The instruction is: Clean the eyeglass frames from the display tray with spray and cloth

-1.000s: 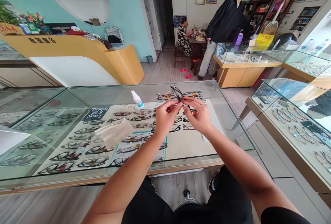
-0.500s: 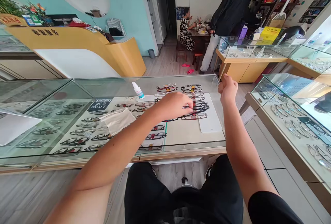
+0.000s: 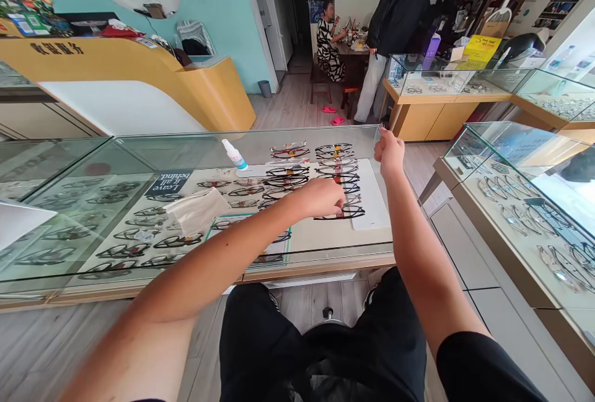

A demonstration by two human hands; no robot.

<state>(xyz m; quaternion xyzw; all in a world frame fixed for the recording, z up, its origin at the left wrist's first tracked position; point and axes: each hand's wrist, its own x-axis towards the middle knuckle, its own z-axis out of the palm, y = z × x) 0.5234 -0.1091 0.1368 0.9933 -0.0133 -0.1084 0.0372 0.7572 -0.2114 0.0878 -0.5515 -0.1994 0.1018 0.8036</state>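
My left hand (image 3: 325,197) is pinched on a pair of black eyeglasses (image 3: 351,212), at the near end of a column of folded glasses. The frame lies level, partly covered by my fingers. Beyond it, several more glasses (image 3: 337,176) are lined up, partly over a white tray (image 3: 375,197). At the far right corner of the glass display case (image 3: 320,246), my right hand (image 3: 389,151) is closed, fingers curled; whether it grips anything is hidden. Left of my left hand runs another column of glasses (image 3: 287,171).
A white spray bottle (image 3: 235,155) and a pale cloth (image 3: 198,210) are on the case to the left. Another glass case (image 3: 525,204) stands at right. Beyond are a person in a black jacket (image 3: 402,2) and a seated person (image 3: 330,49).
My left hand has brought the black glasses nearer, from over the column to its near end. My right hand stays closed by the corner. The whole view has shifted slightly.
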